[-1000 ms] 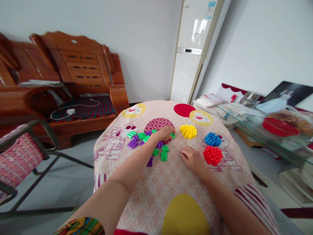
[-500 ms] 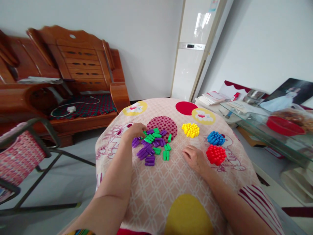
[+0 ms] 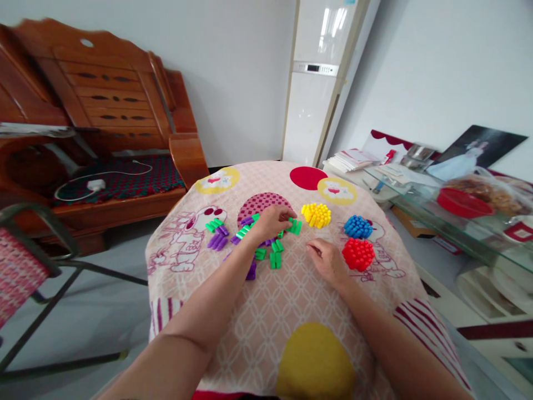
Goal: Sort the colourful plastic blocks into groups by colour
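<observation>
My left hand [image 3: 272, 222] is over the right side of the mixed pile, its fingers pinched at a small green plastic piece [image 3: 295, 226]; the fingertips partly hide the contact. Purple pieces [image 3: 217, 241] and more green pieces [image 3: 276, 260] lie below and left of this hand, some covered by the wrist and forearm. My right hand [image 3: 328, 261] rests on the cloth with its fingers curled in and nothing visible in them. Close by it is a cluster of red pieces [image 3: 358, 254]. Blue pieces [image 3: 358, 226] and yellow pieces [image 3: 316, 215] form separate clusters farther back.
The round table has a patterned tablecloth [image 3: 300, 300]. A glass shelf [image 3: 449, 205] with a red bowl [image 3: 464, 203] and papers stands at right. To the left are a wooden bench [image 3: 120, 203] and a woven chair [image 3: 20, 272]. A white air conditioner [image 3: 308, 111] stands behind.
My left hand has moved right, from the pile's left edge to the green pieces at its right. Some green and purple pieces now sit apart at the left. My right hand stays resting.
</observation>
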Demonstrator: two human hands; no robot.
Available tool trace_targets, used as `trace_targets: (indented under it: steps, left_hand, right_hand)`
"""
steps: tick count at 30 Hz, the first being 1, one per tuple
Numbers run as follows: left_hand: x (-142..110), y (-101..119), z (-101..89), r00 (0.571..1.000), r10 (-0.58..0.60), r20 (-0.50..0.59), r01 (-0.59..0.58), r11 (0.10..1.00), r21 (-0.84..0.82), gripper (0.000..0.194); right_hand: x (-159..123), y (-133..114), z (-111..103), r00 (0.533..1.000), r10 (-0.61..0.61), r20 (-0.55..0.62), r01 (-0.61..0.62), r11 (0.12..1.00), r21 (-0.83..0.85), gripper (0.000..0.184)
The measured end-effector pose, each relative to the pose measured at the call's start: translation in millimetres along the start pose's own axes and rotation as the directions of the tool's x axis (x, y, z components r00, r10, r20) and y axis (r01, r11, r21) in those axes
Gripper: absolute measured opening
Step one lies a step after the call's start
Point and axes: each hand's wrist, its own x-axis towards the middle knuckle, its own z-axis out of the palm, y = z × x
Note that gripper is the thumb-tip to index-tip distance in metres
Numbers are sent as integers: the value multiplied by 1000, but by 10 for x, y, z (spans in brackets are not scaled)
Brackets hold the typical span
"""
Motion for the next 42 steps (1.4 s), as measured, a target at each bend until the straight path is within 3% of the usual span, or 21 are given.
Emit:
trace_targets:
  steps: [4, 6, 9, 13, 16, 20, 22, 24, 26, 28, 32, 36, 39, 42]
  left_hand:
    - [16, 101, 472, 996, 51, 77, -52, 999, 4, 30]
    - [-1, 114, 575, 994, 66, 90, -69, 997, 26, 29]
    - [-10, 124, 582, 990, 99, 96, -109, 989, 97, 30]
    - [9, 85, 295, 997, 69, -17, -62, 960, 272, 34]
    - [-23, -38, -92, 985, -40, -170, 102, 922, 373, 28]
    - [-147, -251, -548, 933, -182, -310, 310, 842, 441, 18]
    - [-204, -324, -665, 942, -222, -251, 318, 832, 455, 14]
    - [-234, -368, -706, 962, -262, -74, 267, 857, 440, 14]
    - [-239, -391, -701, 961, -265, 74, 210, 880, 426, 19]
    - [-234, -402, -685, 963, -246, 111, 176, 884, 434, 22]
    - [-229, -384, -684, 962, -259, 85, 197, 876, 440, 12]
    - [-197, -253, -614, 974, -222, -40, 213, 849, 483, 9]
    - [-134, -66, -393, 992, -118, -51, 128, 863, 489, 9]
    - [-69, 121, -38, 1000, 3, 22, -13, 884, 467, 8]
  right_hand:
    - [11, 40, -2, 975, 188, -120, -177, 979, 102, 28]
    - [16, 66, 11, 975, 189, -114, -180, 980, 87, 29]
    - [22, 94, 33, 979, 165, -116, -161, 986, 39, 23]
    - [33, 118, 37, 957, 183, -225, -189, 982, -5, 25]
    - [58, 159, 29, 934, 173, -313, -200, 978, -56, 27]
    - [115, 259, 42, 923, 175, -342, -238, 959, -152, 29]
    - [141, 305, 55, 929, 176, -325, -252, 945, -210, 29]
    - [157, 333, 64, 939, 177, -294, -254, 934, -250, 26]
    - [158, 342, 64, 946, 176, -274, -251, 930, -270, 22]
    - [148, 336, 57, 949, 171, -264, -245, 929, -279, 17]
    - [123, 319, 40, 955, 177, -239, -242, 929, -280, 12]
    - [119, 318, 31, 951, 203, -233, -263, 926, -270, 12]
    - [121, 323, 20, 947, 209, -243, -269, 931, -248, 14]
    - [123, 324, 6, 942, 230, -245, -288, 929, -232, 16]
